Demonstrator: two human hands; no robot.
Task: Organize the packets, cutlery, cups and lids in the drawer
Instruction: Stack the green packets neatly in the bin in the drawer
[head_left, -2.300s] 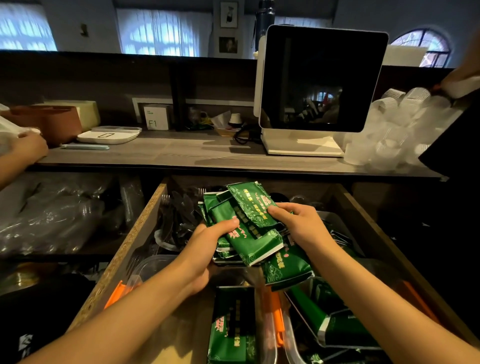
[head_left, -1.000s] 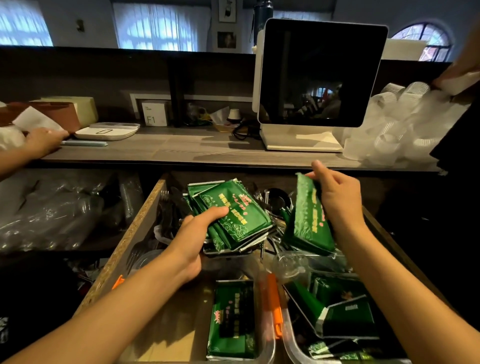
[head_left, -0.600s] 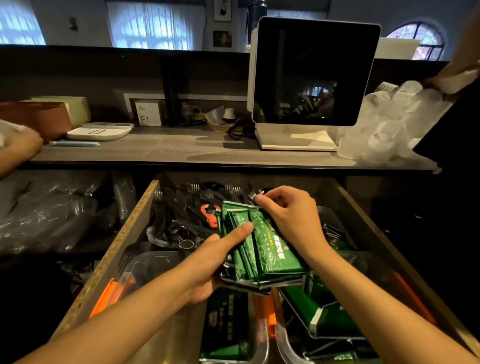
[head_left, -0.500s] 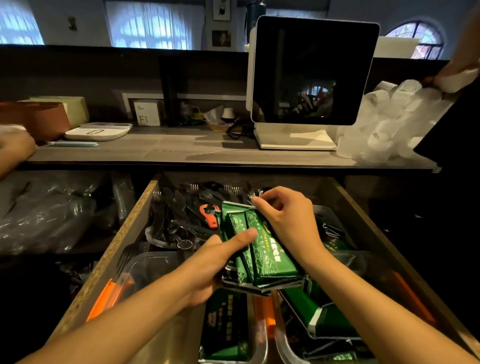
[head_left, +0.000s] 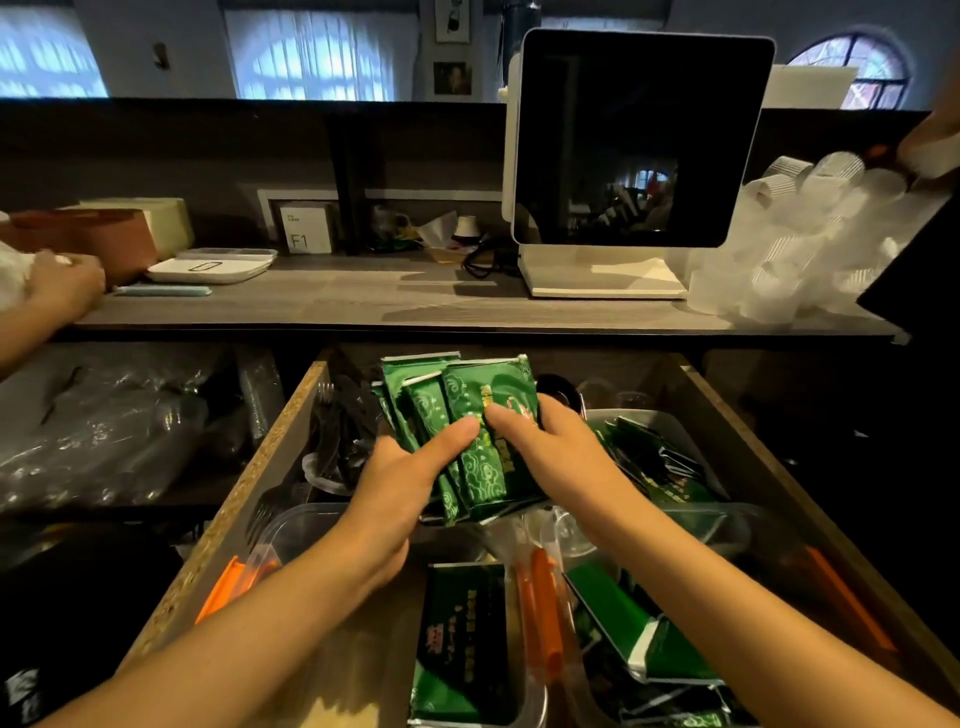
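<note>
**Green packets held in a stack over the open drawer**

Green foil packets (head_left: 467, 431), glossy, printed with pale cloud swirls and a strip of gold and red lettering, form a fanned stack above the middle of the open wooden drawer (head_left: 244, 488). Their white-edged tops point toward the drawer's back and overlap like cards.

The left hand (head_left: 395, 483) grips the stack from the left, thumb laid across the front faces. The right hand (head_left: 556, 457) grips it from the right, thumb on the front beside the left thumb, fingers wrapped behind.

Nearer the drawer's front, below the stack, a clear plastic tub with orange clips (head_left: 540, 613) holds another green packet lying flat (head_left: 462, 639). To the right of it, a second clear tub (head_left: 727, 525) holds more loose green packets (head_left: 654, 644) in a jumble. Along the drawer's left side lies dark cutlery (head_left: 337, 431), probably plastic forks, though the shadow makes that hard to confirm.

Behind the drawer, a grey counter (head_left: 363, 301) carries a white-framed screen (head_left: 639, 140) and a heap of translucent plastic cups (head_left: 800, 244).
</note>
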